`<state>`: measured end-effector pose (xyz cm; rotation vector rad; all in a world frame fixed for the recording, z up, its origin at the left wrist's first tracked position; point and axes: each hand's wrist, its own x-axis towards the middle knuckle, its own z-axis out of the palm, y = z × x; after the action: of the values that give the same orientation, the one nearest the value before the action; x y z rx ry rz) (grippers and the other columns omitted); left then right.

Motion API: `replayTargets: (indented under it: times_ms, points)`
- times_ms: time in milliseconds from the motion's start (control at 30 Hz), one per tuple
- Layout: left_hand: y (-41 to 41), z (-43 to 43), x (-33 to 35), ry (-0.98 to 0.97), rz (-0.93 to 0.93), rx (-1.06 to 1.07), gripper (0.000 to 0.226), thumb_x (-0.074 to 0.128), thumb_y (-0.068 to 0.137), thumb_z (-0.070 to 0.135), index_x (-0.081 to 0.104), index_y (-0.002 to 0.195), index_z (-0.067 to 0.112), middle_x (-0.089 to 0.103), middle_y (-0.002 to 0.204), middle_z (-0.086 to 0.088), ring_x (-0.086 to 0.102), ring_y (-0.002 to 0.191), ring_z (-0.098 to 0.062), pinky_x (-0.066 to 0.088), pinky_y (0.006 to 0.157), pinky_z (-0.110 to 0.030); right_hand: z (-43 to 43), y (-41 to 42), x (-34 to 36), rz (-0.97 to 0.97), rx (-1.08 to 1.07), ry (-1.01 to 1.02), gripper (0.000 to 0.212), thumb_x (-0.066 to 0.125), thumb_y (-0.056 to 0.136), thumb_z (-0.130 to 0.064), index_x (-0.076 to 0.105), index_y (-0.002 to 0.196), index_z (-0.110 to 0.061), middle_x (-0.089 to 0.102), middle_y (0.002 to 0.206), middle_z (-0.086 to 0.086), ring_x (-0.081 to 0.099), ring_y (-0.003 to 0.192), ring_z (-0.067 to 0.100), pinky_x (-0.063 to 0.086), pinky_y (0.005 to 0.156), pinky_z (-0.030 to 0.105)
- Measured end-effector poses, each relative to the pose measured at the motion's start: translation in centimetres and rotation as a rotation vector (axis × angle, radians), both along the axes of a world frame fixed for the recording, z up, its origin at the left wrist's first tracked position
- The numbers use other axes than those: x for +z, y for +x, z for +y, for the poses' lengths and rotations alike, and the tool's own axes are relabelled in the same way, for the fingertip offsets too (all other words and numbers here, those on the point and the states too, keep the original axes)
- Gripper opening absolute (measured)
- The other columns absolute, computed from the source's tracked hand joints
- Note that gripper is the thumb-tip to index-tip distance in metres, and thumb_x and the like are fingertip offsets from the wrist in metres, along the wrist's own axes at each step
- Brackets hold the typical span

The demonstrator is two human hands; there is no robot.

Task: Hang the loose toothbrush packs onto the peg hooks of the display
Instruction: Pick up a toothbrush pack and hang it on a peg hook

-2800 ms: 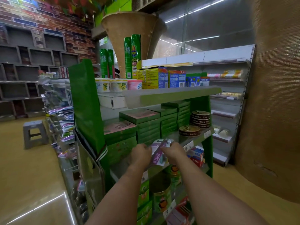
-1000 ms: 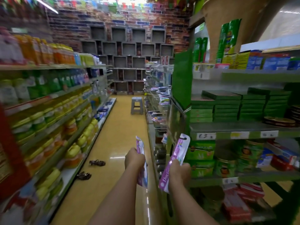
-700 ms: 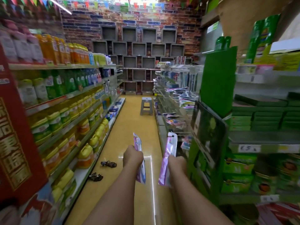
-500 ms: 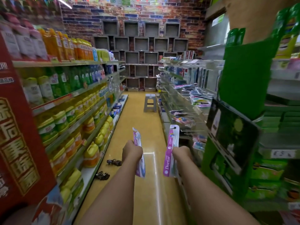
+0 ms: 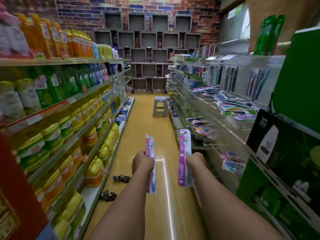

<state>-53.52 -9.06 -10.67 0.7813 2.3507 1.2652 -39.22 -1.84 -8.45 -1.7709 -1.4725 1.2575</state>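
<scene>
left hand [image 5: 142,161] clamped on toothbrush pack [image 5: 150,163] | right hand [image 5: 195,161] clamped on second pack [image 5: 185,158] | risk: both hands full, pack may miss the right-side peg hooks [image 5: 213,144] and drop

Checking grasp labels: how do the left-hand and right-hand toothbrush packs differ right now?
The left-hand pack is turned nearly edge-on, so its print is unreadable; the right-hand pack faces the camera and reads "Doctor". The left hand grips its pack near the middle; the right hand holds its pack by the right edge. The left-hand pack reaches lower. Both are upright, purple-carded and not yet on a peg.
</scene>
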Motion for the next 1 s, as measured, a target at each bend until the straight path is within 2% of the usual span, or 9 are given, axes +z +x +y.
replayTargets:
  times_ms: [67,133,233,300,400,567,733,867,1000]
  points:
    - [-1.2,2.9,0.0,-0.025,0.021,0.008,0.009,0.048,0.087,0.010,0.053,0.090,0.017,0.054,0.081,-0.002,0.052,0.073,-0.023,0.040,0.064,-0.027,3.1,-1.3,-0.1,0.019,-0.028,0.002,0.022,0.054,0.092,-0.020,0.054,0.105,-0.002,0.063,0.101,0.017,0.063,0.096,0.030,0.052,0.084,0.037]
    - [-2.3,6.0,0.2,-0.042,0.027,0.012,0.012,0.047,0.087,0.009,0.055,0.091,0.016,0.050,0.074,0.001,0.046,0.062,-0.016,0.035,0.055,-0.025,6.1,-2.5,0.2,0.055,-0.046,-0.016,0.016,0.050,0.094,-0.017,0.052,0.097,-0.001,0.060,0.090,0.015,0.062,0.099,0.031,0.050,0.092,0.039]
    - [-4.1,11.2,0.8,-0.066,0.032,-0.013,0.013,0.047,0.087,0.010,0.057,0.094,0.014,0.049,0.074,0.002,0.043,0.058,-0.012,0.031,0.048,-0.023,10.9,-4.0,0.8,0.037,-0.037,-0.009,0.016,0.050,0.095,-0.017,0.049,0.099,-0.002,0.054,0.086,0.014,0.061,0.096,0.028,0.050,0.085,0.034]
    - [-5.0,14.8,1.5,-0.055,0.024,-0.033,0.010,0.048,0.086,0.011,0.057,0.090,0.015,0.051,0.075,0.001,0.046,0.060,-0.015,0.036,0.052,-0.023,14.2,-4.9,0.9,0.035,-0.050,0.003,0.015,0.048,0.096,-0.017,0.049,0.100,-0.002,0.055,0.092,0.015,0.060,0.092,0.029,0.048,0.079,0.035]
    - [-5.7,20.0,2.3,0.002,-0.027,-0.059,0.009,0.048,0.084,0.011,0.054,0.081,0.018,0.053,0.072,0.001,0.053,0.071,-0.024,0.042,0.063,-0.026,19.3,-6.2,0.7,0.059,-0.080,0.027,0.016,0.047,0.094,-0.014,0.053,0.101,0.000,0.058,0.095,0.017,0.062,0.091,0.032,0.052,0.081,0.037]
    - [-7.0,27.0,2.8,0.055,-0.079,-0.126,0.024,0.048,0.083,0.008,0.044,0.065,0.024,0.053,0.072,0.001,0.056,0.077,-0.027,0.046,0.069,-0.029,25.8,-8.0,0.5,-0.009,-0.082,0.077,0.020,0.053,0.090,-0.015,0.056,0.104,-0.002,0.060,0.092,0.015,0.061,0.083,0.029,0.054,0.080,0.037]
    - [-9.7,33.2,2.4,0.051,-0.075,-0.199,0.015,0.048,0.081,0.008,0.057,0.086,0.020,0.061,0.086,-0.005,0.062,0.087,-0.030,0.046,0.070,-0.027,31.9,-10.2,0.4,-0.086,-0.117,0.109,0.008,0.051,0.092,-0.016,0.051,0.093,-0.009,0.051,0.075,0.008,0.054,0.079,0.028,0.051,0.079,0.034]
    - [-12.7,38.7,2.0,0.060,-0.072,-0.273,0.015,0.049,0.081,0.009,0.058,0.087,0.019,0.066,0.094,-0.009,0.063,0.092,-0.031,0.049,0.077,-0.030,36.6,-12.5,-0.1,-0.073,-0.174,0.116,0.022,0.051,0.091,-0.015,0.060,0.108,-0.004,0.064,0.101,0.015,0.056,0.081,0.028,0.049,0.075,0.030]
    - [-16.7,44.7,2.7,0.065,-0.038,-0.361,0.013,0.049,0.084,0.010,0.056,0.087,0.020,0.065,0.094,-0.008,0.058,0.083,-0.027,0.044,0.071,-0.028,41.1,-15.9,0.7,-0.104,-0.237,0.123,0.027,0.052,0.092,-0.015,0.059,0.114,-0.003,0.064,0.112,0.017,0.060,0.090,0.029,0.042,0.070,0.025]
